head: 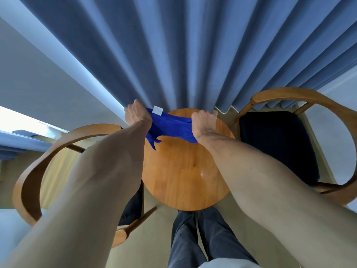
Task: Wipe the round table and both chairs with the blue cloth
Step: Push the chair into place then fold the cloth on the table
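Observation:
The blue cloth [170,126] with a white label is stretched between both hands above the far part of the round wooden table [185,171]. My left hand [136,115] grips its left end. My right hand [202,121] grips its right end. A loose corner of the cloth hangs down toward the tabletop. One wooden chair [38,167] with a curved back stands left of the table, its dark seat mostly hidden by my left arm. A second wooden chair [328,105] with a dark seat cushion stands on the right.
Blue pleated curtains [173,55] hang right behind the table. A pale wall [38,84] is at the left. My legs in dark trousers [202,238] stand at the table's near edge on beige floor.

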Available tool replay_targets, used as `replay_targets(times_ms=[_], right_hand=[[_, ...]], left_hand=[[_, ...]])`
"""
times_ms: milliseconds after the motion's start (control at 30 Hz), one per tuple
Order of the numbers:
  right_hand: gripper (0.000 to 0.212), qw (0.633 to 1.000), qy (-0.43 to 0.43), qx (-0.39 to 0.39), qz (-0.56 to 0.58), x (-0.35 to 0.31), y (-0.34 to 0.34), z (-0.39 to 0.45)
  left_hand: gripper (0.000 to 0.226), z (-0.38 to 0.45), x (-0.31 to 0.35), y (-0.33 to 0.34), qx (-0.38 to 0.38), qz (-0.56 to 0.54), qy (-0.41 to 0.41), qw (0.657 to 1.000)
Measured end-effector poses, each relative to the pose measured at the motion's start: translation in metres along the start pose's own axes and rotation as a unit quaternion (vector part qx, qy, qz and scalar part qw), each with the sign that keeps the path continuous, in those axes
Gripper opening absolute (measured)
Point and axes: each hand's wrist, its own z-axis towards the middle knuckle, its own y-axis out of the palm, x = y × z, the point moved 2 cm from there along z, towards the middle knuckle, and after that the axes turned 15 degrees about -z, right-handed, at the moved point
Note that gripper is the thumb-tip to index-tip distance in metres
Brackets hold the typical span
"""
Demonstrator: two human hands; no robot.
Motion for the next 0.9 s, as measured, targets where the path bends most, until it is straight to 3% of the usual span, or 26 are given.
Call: replay_targets(times_ms=[100,200,433,633,900], right_hand=[[0.026,0.998,-0.003,0.061,-0.002,0.010,-0.010,0.002],[0.021,0.997,-0.021,0.067,-0.033,0.014,-0.008,-0.003],[0.017,0.989,-0.068,-0.099,-0.088,-0.011,0.070,-0.031],[0.007,0.960,-0.160,-0.226,0.039,-0.023,0.161,-0.073],[0.013,0.943,-0.152,-0.292,0.045,-0.037,0.217,-0.101]], left_hand=[[0.031,0.006,0.003,-0.005,0.005,-0.010,0.004,1.000],[0.029,0.002,-0.004,0.002,-0.022,-0.015,-0.022,0.999],[0.021,-0.049,-0.053,0.066,-0.131,0.069,-0.065,0.987],[0.025,-0.102,-0.115,0.114,-0.265,0.148,-0.149,0.941],[0.017,-0.134,-0.159,0.153,-0.311,0.205,-0.173,0.912]])
